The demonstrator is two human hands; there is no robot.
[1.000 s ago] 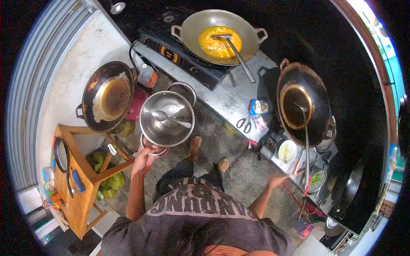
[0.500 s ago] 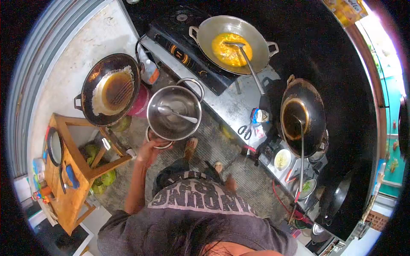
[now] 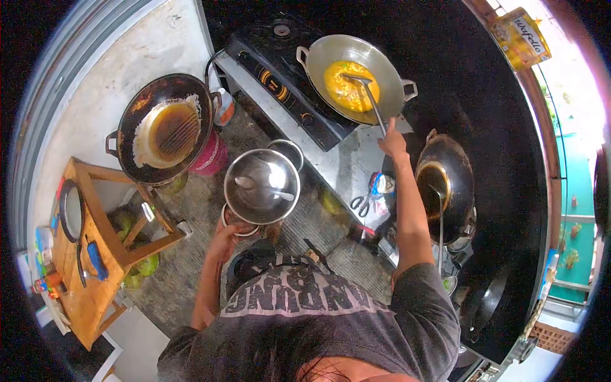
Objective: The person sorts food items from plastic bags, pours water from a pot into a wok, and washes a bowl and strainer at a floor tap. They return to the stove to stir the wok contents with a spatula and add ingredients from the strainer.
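Left hand: the left hand [image 3: 224, 237] was closed on the near rim of a steel bowl [image 3: 261, 186], holding it up over the floor, left of the worktop [image 3: 331, 156].
Bowl contents: a spoon [image 3: 262, 188] lay across the inside of the bowl.
Right hand: the right hand [image 3: 393, 141] was stretched to the far side, fingers closed round the end of the spatula handle [image 3: 375, 111].
Spatula: its blade sat in the yellow egg mix [image 3: 350, 86] inside the silver wok [image 3: 354, 75], which stood on the black stove [image 3: 286, 79] at the far end of the worktop.
Right of the arm: a dark wok [image 3: 445, 184] with brown oil and a long ladle [image 3: 440, 219] resting in it.
Near the wrist: scissors [image 3: 361, 204] lying on the worktop.
Left side: a blackened wok [image 3: 162, 127] of dark oil, beside a wooden stand [image 3: 95, 242].
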